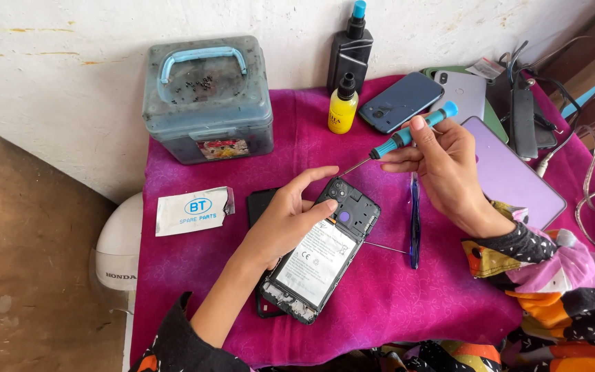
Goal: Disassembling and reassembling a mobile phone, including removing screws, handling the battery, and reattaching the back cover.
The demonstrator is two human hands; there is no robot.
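An opened black phone (pixel 325 255) lies on the magenta cloth (pixel 380 296) with its back off, its white battery and circuit frame showing. My left hand (pixel 284 217) rests on the phone's left edge, fingers reaching over its top corner. My right hand (pixel 445 165) holds a teal-handled screwdriver (pixel 408 134) tilted down to the left, its thin tip just above the phone's top end. A black back cover (pixel 259 203) lies partly under my left hand.
A grey-blue plastic box (pixel 206 100) with a handle stands at the back left. Behind are a yellow bottle (pixel 342 107), a black bottle (pixel 350 52) and several phones (pixel 401 102). Blue tweezers (pixel 414 220), a white packet (pixel 193 210) and cables (pixel 587 193) lie around.
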